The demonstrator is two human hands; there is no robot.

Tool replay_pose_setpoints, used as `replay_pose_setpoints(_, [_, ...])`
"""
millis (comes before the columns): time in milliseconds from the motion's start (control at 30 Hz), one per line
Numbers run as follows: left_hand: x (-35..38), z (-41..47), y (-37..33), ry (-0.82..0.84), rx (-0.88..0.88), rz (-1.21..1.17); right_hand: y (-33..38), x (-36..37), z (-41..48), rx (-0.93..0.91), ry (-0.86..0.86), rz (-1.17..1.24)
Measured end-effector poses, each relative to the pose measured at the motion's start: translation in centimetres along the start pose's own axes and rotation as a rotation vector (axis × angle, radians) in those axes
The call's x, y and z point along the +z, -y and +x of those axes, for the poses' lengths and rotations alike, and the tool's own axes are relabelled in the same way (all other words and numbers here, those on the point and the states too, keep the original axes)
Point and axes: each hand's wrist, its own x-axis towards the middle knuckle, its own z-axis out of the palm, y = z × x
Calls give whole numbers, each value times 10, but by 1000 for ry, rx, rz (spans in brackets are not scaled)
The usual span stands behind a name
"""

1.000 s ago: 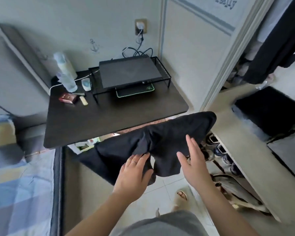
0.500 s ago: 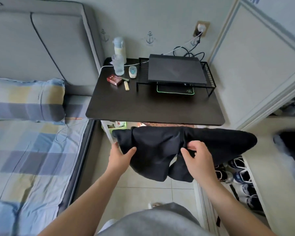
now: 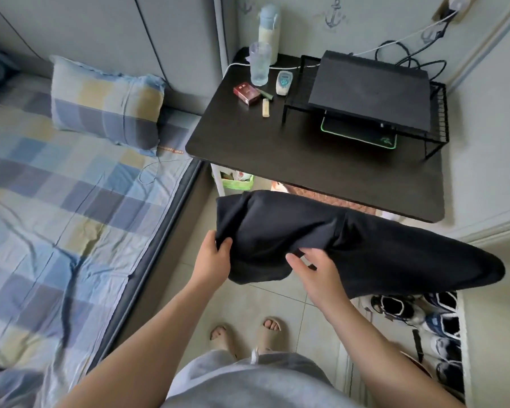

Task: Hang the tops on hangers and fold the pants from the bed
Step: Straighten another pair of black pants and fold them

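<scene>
A black garment (image 3: pixel 321 237), partly folded, hangs in the air over the tiled floor in front of a dark side table. My left hand (image 3: pixel 214 259) pinches its left edge with thumb and fingers. My right hand (image 3: pixel 312 267) is under the garment's middle fold, fingers spread against the cloth; its right end droops out toward the shoes. I cannot tell whether the garment is a top or pants. The bed (image 3: pixel 56 231) with a blue and yellow checked sheet lies to the left, with no clothes showing on it.
The dark side table (image 3: pixel 277 160) carries a laptop on a wire stand (image 3: pixel 368 92), a glass, a bottle and small items. A checked pillow (image 3: pixel 103 104) sits at the bed's head. Several shoes (image 3: pixel 418 316) line the floor at right. My sandalled feet stand below.
The view has swung left and down, bringing more of the bed in. The garment has shifted slightly; my right hand's fingers have spread out from a closed grip on the fold.
</scene>
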Motion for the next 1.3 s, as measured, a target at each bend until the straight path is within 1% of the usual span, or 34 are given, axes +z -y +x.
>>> replay_pose_setpoints(167, [-17,-3,3,-104,23,-13,19,28,-1,-41,49,155])
replay_pose_setpoints(300, [-47,-2,-8,-131,91,-76,52,47,-8,-42,82,237])
replay_pose_setpoints(400, [-77,5,-23,-152,141,-108,81,62,-11,-54,-14,212])
replay_pose_setpoints(500, [-115,15,-32,-178,173,-183,116,86,-14,-85,-73,165])
replay_pose_setpoints(667, [-216,34,-39,-265,255,-322,185,162,-23,-224,-16,255])
replay_pose_setpoints(800, [-318,36,-49,-314,361,-464,260,236,-47,-355,54,320])
replay_pose_setpoints(933, [-423,22,-57,-393,524,-517,333,309,-74,-469,146,379])
replay_pose_setpoints(967, [-447,16,-56,-378,560,-541,349,327,-82,-486,184,409])
replay_pose_setpoints(1033, [-488,2,-49,-290,617,-593,378,361,-97,-506,265,481])
replay_pose_setpoints(1100, [-519,-9,-32,-233,604,-557,402,396,-110,-507,348,532])
replay_pose_setpoints(1233, [-552,-11,22,-308,409,-329,435,462,-130,-486,509,549])
replay_pose_setpoints(1300, [-565,-7,50,-364,378,-272,447,494,-136,-468,572,537])
